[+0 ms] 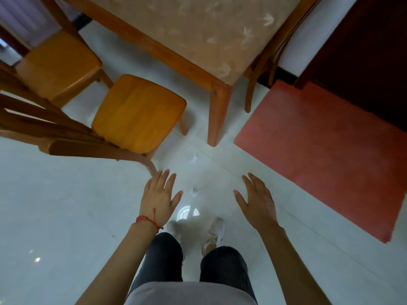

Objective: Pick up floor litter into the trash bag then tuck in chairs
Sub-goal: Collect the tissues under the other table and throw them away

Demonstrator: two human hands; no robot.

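White tile floor [66, 205]; blurry litter scraps [195, 191]; left hand [159, 195], right hand [257, 202] spread, empty.

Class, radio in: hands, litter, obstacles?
Left hand, right hand both open, empty. Two paper scraps on floor ahead. Chair stands pulled out, left.

Both arms reach forward and down, palms down. The left hand [159, 195] is spread flat, fingers straight, holding nothing, with a red cord on its wrist. The right hand [257, 201] is likewise flat, fingers relaxed, thumb splayed inward.
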